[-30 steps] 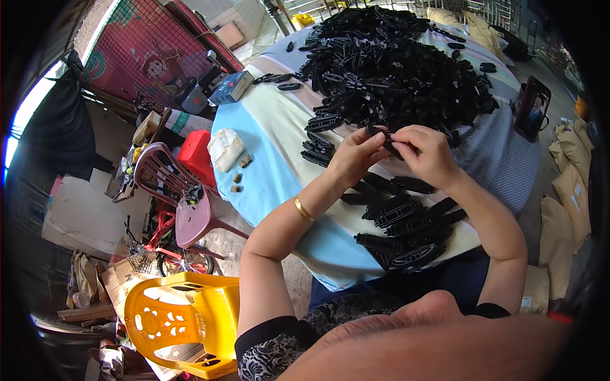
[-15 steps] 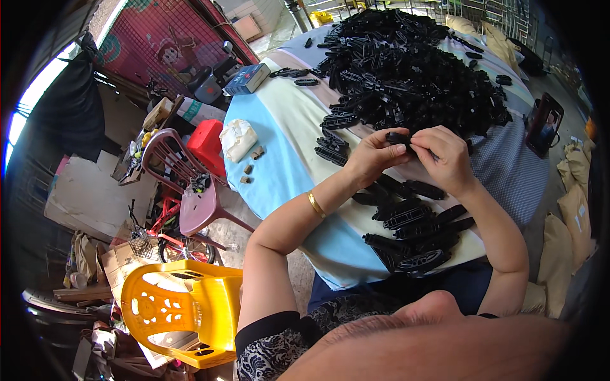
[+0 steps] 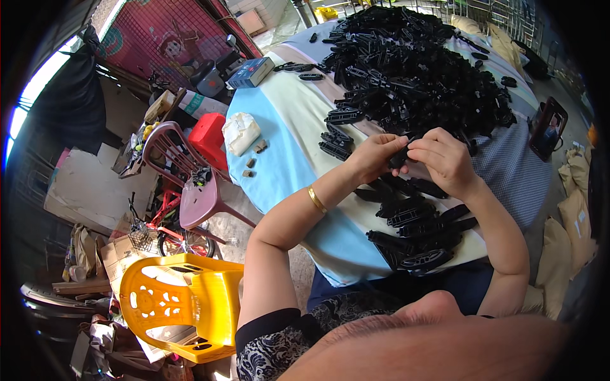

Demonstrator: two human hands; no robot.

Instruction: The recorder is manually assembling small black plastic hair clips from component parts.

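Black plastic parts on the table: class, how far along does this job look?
Done: a small batch of black parts lies near the table's front edge. In hand: the left hand and right hand together grip one black piece. Left: the big heap behind, far larger.

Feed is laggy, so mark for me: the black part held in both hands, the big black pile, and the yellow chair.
black part (image 3: 400, 157), head view, its visible middle.
black pile (image 3: 419, 70), head view, centre.
yellow chair (image 3: 210, 298), head view, seat.
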